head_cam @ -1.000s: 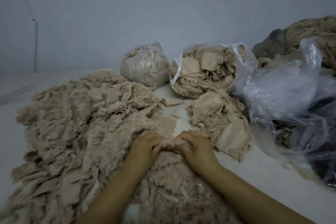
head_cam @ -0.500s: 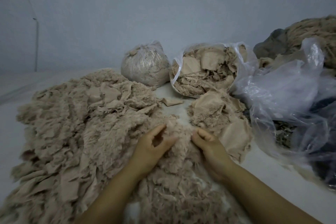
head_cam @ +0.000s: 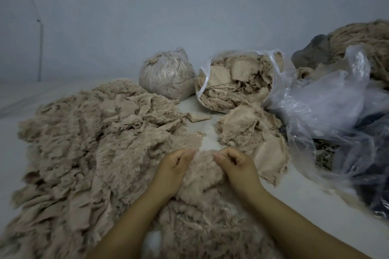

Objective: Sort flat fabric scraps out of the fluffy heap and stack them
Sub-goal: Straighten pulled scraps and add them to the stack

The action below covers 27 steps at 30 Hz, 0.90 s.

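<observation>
A wide heap of beige fluffy scraps (head_cam: 84, 143) covers the left and the near middle of the white surface. Its near part holds a fluffy scrap (head_cam: 202, 176), which lies between my hands. My left hand (head_cam: 174, 167) and my right hand (head_cam: 236, 164) sit a short gap apart at that scrap's far edge, each with its fingers curled down into the pile and gripping it. To the right lies a smaller pile of flat beige scraps (head_cam: 248, 130); one smooth piece (head_cam: 271, 157) sits at its near side. A single flat scrap (head_cam: 197, 116) lies apart behind.
A tied plastic bag of fluff (head_cam: 166, 75) and an open bag full of scraps (head_cam: 237, 82) stand at the back. Crumpled clear plastic bags (head_cam: 326, 115) fill the right side. Dark cloth and a beige bundle (head_cam: 368, 48) lie behind them. A grey wall rises close behind.
My hands were pressed together on the fluff, then spread apart with fingers out. Now both have curled again onto the scrap's far edge, a small gap between them.
</observation>
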Each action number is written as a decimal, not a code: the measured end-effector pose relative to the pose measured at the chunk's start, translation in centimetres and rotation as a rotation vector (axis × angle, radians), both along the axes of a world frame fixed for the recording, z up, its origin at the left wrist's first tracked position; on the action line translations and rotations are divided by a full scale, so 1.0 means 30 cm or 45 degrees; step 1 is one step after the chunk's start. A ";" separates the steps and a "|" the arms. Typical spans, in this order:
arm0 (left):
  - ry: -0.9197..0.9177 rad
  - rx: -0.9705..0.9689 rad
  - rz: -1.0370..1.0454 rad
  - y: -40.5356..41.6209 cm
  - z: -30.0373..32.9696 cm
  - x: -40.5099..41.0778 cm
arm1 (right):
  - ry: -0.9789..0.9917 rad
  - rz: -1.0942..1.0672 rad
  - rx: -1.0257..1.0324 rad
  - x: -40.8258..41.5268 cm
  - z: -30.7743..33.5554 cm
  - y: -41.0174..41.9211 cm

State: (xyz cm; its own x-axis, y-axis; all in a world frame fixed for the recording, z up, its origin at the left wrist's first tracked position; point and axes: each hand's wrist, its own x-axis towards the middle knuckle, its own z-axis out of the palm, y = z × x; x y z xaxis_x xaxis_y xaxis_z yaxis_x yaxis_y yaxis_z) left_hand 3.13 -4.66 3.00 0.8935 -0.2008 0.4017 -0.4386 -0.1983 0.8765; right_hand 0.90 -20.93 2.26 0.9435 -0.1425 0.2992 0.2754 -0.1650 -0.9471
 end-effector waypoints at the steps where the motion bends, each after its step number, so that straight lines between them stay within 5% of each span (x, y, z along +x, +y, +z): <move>1: 0.042 -0.006 0.038 0.005 0.000 0.006 | 0.015 -0.062 0.055 0.005 0.001 -0.007; 10: -0.070 0.270 0.178 0.057 -0.006 0.033 | 0.149 -0.147 0.782 0.028 0.032 -0.047; 19: -0.148 0.775 -0.058 0.101 -0.028 0.042 | 0.064 -0.317 0.923 0.056 0.043 -0.112; 22: -0.234 0.811 0.064 0.105 -0.021 0.034 | 0.150 -0.050 0.985 0.049 0.036 -0.111; 24: -0.260 0.687 0.151 0.081 0.011 0.016 | 0.234 0.207 1.079 0.037 0.025 -0.082; 27: 0.123 0.118 0.030 0.022 0.081 -0.013 | 0.298 0.453 1.144 0.020 0.020 -0.043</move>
State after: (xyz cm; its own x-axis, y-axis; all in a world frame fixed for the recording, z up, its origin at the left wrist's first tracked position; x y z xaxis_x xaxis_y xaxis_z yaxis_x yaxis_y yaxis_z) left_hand 2.75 -3.99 5.43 0.9319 -0.2116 0.2945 -0.3475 -0.2893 0.8919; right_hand 1.50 -22.22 2.87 0.9967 0.0783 0.0196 -0.0406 0.6964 -0.7165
